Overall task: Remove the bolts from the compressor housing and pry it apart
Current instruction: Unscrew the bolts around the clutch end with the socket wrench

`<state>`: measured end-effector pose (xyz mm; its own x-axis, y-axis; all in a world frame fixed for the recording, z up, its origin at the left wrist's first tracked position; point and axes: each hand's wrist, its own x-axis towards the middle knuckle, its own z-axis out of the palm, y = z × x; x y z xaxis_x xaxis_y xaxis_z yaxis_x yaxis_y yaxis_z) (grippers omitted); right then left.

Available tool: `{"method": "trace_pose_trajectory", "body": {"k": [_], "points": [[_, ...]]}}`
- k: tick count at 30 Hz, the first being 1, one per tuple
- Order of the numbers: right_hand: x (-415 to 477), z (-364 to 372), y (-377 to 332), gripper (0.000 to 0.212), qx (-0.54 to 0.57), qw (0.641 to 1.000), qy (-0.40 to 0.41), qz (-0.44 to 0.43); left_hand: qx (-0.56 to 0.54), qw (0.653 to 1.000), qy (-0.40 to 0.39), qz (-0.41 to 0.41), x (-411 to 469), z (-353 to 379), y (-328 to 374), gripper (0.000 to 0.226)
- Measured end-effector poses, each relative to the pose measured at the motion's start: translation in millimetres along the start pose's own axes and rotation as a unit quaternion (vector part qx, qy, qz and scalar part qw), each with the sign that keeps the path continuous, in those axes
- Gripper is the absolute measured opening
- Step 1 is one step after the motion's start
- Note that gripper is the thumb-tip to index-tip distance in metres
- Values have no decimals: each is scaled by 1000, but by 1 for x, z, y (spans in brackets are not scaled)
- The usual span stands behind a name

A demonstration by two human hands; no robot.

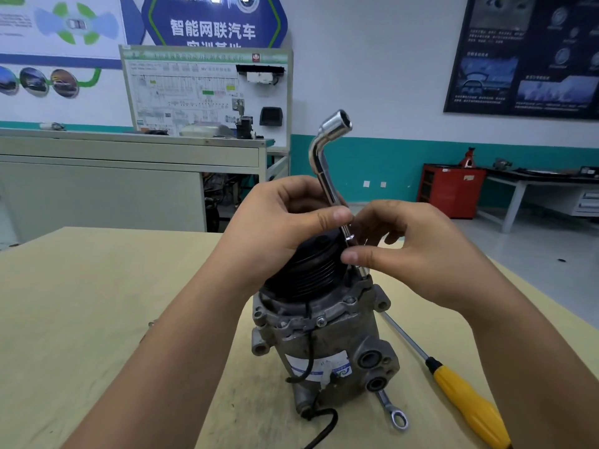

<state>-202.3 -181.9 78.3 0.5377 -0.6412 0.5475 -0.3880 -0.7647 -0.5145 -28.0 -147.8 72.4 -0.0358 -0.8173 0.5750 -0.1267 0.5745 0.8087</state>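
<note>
Standing upright, grey cast compressor housing (327, 335), black ribbed pulley (308, 270); left hand (278, 222), right hand (415, 251) pinching chromed L-shaped socket wrench (327, 157).

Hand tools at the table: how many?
3: chrome L-shaped socket wrench on the grey compressor; yellow-handled screwdriver right of it; steel ring spanner at its base. Others may be hidden.

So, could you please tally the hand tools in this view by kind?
L-shaped socket wrench: 1
Yellow-handled screwdriver: 1
Ring spanner: 1
Total: 3
</note>
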Motion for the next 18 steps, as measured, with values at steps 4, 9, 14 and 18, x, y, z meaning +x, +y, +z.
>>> {"method": "trace_pose_trajectory", "body": {"k": [4, 9, 14, 18], "points": [[0, 3, -1, 16, 0, 1000, 5, -2, -1, 1000, -2, 2, -1, 0, 1, 15], [0, 0, -1, 24, 13, 1000, 2, -4, 10, 1000, -19, -3, 0, 0, 0, 12], [1, -1, 1, 23, 10, 1000, -17, -2, -13, 999, -47, -13, -1, -3, 2, 20], [0, -3, 1, 17, 5, 1000, -17, -6, -8, 999, -37, -14, -1, -3, 3, 13]]}}
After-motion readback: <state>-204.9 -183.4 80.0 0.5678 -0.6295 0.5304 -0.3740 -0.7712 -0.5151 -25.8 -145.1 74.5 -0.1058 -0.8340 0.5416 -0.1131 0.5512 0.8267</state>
